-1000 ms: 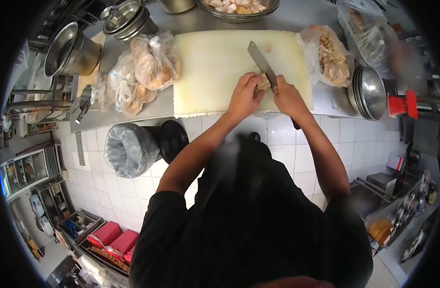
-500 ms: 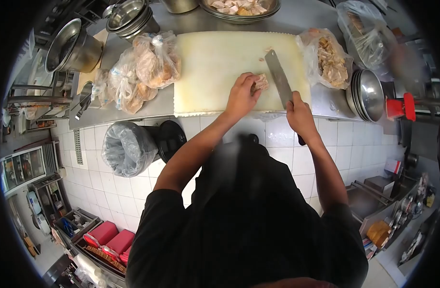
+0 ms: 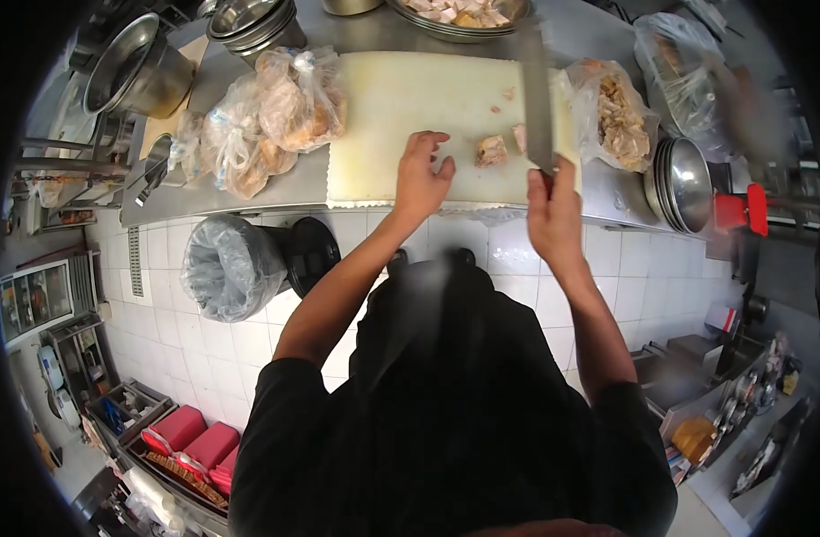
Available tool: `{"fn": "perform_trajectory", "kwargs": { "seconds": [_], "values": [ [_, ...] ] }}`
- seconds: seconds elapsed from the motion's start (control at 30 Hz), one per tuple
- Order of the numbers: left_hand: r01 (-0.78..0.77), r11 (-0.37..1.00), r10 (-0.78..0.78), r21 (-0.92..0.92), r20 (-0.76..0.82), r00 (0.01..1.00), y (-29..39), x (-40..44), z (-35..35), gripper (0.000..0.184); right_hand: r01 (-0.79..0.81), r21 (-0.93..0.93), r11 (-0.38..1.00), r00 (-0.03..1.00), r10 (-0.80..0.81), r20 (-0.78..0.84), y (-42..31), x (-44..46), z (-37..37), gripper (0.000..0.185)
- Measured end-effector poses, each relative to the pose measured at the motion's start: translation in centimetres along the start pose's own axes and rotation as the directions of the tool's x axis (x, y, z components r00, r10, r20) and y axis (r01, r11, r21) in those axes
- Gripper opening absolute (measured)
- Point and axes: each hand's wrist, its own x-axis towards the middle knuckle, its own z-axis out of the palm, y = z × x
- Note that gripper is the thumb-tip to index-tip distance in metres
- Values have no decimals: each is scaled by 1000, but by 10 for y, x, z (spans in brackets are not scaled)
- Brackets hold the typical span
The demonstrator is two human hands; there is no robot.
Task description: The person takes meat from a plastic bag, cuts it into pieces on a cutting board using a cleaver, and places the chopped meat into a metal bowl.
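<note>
the right hand (image 3: 557, 210) is closed around the handle of the wide knife (image 3: 537, 103), whose blade points away from the person and looks blurred. the left hand (image 3: 419, 183) is empty and moderately open, with the fingers a little bent and the thumb apart, at the cutting board (image 3: 401, 80). the piece of meat (image 3: 491, 151) lies on the board between the two hands, to the right of the left fingertips and not touching them. a thin slice (image 3: 520, 139) is just beside the blade, on its left side. for handling it well, i think the grip on the knife should be firm, the blade upright and controlled, and the left fingertips curled back from the edge whenever they steady the meat, because this small piece could roll or slip.
</note>
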Motion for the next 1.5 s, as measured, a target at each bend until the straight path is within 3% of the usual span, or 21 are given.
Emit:
{"fn": "perform_trajectory", "kwargs": {
  "seconds": [0.03,0.13,0.33,0.43,0.53,0.6,0.67,0.77,0.8,0.83,0.87,0.9,0.93,1.0,1.07,1.17,1.27,1.37,1.47,1.5],
  "values": [
    [-1,1000,1,6,-15,1000,-2,0,-5,31,53,-35,998,998,-52,37,7,-1,8,29],
    [35,999,-34,9,-45,998,1,-3,-18,26,-69,-122,990,980,90,175,12,7,23,21],
    [82,995,-85,-49,-63,994,13,-9,-35,20,8,-307,952,974,61,217,32,13,37,23],
    [98,994,-100,-46,-57,993,12,-13,-41,19,-71,-256,964,972,124,198,31,18,33,20],
    [107,994,-108,-31,-60,992,14,-11,-48,18,-45,-211,976,992,68,103,10,25,23,19],
    [110,994,-111,-22,-74,991,14,-11,-52,17,37,-53,998,994,-42,-101,-26,32,8,18],
    [99,995,-100,-20,-76,992,10,-10,-53,17,218,92,972,910,-169,-378,-80,45,-14,22],
    [95,995,-97,-21,-60,994,8,-9,-52,17,251,260,932,795,-45,-605,-103,47,-16,12],
    [90,995,-93,-52,-61,994,6,-9,-51,17,314,-202,928,829,-372,-417,-57,43,-7,14],
    [82,993,-88,-82,-64,994,4,-10,-48,18,412,-593,692,819,-566,-92,12,28,16,17],
    [74,991,-82,-112,-67,994,4,-12,-45,18,65,-446,893,974,40,222,52,-3,42,16],
    [56,995,-60,-85,-48,997,9,-18,-41,19,9,-362,932,979,66,194,48,-14,44,19],
    [9,999,-14,-52,-96,995,13,-5,-31,21,86,-318,944,984,-31,175,45,-6,43,20],
    [20,998,-19,-53,29,999,29,-42,-23,24,14,-324,946,971,65,231,46,1,43,21],
    [-91,988,102,-124,79,992,26,-1,-2,29,60,-356,933,978,16,206,45,24,46,21],
    [-175,981,175,-81,-9,985,33,15,26,33,11,-343,939,968,76,238,47,7,39,24],
    [-142,978,158,-154,100,982,19,27,36,34,-68,-179,982,961,112,254,63,15,29,27],
    [-67,968,103,-241,141,985,20,29,40,35,-557,63,828,737,458,497,55,37,1,27],
    [-126,970,147,-208,87,985,22,28,40,34,-595,166,787,712,419,564,62,42,-8,25],
    [-79,969,110,-235,122,986,4,24,51,33,-593,161,789,706,413,576,61,44,-8,25]
  ]
}}
